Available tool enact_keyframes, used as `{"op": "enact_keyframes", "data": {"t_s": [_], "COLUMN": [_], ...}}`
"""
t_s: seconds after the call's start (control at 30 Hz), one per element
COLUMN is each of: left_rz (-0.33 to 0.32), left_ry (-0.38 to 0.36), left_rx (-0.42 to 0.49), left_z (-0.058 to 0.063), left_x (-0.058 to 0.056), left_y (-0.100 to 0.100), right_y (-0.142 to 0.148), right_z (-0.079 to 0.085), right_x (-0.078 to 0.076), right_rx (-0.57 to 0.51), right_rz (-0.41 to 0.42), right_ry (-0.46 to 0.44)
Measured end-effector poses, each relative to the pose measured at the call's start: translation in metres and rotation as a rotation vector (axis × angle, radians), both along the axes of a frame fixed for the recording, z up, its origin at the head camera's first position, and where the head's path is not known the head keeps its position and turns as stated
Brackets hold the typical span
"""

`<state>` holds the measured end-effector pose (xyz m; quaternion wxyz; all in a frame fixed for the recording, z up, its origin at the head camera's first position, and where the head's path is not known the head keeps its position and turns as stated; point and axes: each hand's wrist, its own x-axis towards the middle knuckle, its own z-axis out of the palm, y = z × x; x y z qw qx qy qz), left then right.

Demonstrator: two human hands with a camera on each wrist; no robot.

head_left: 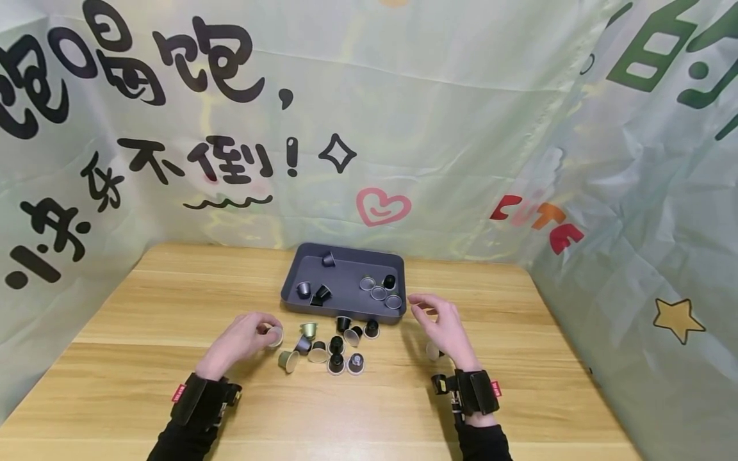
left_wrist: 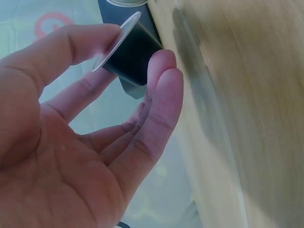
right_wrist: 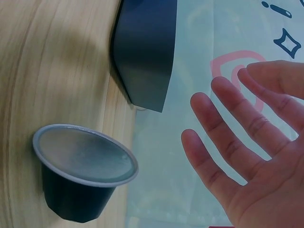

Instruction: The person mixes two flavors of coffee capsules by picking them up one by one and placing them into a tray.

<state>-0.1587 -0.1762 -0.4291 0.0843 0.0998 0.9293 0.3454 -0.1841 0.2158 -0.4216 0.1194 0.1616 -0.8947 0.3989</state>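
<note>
My left hand (head_left: 245, 336) is left of the loose capsules and pinches a dark coffee capsule (left_wrist: 135, 54) with a pale lid between thumb and fingers. In the head view its round lid (head_left: 275, 337) faces up at the fingertips. My right hand (head_left: 445, 326) hovers beside the right end of the grey tray (head_left: 346, 272), fingers spread and holding nothing. Under it, a black capsule (right_wrist: 80, 202) with a silvery lid lies on the table. Several capsules are in the tray: a dark one (head_left: 328, 259) at the back, others at front left and right.
Several capsules stand or lie in front of the tray, among them a pale green one (head_left: 308, 330), an olive one (head_left: 288, 362) and a black one (head_left: 371, 328). A printed curtain (head_left: 461, 160) encloses the wooden table (head_left: 369, 416) at the back and sides.
</note>
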Motion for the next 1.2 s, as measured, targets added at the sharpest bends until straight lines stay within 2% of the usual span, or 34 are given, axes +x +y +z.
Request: {"op": "enact_keyframes", "data": {"t_s": [0.43,0.83,1.2], "left_rz": [-0.04,-0.004,-0.018], "left_ry": [0.041,0.226,0.269], "left_rx": [0.123,0.203,0.208], "left_z": [0.002,-0.001,0.003], "left_x": [-0.008,-0.021,-0.036], "left_y": [-0.002,0.003,0.012], "right_y": [-0.001,-0.003,-0.006], "right_z": [-0.002,-0.004,-0.004], "right_x": [-0.002,-0.003,-0.003], "right_rx": [-0.006,-0.009,-0.004], "right_rz": [0.009,0.02,0.017], "right_ry": [-0.014,0.001,-0.002]}}
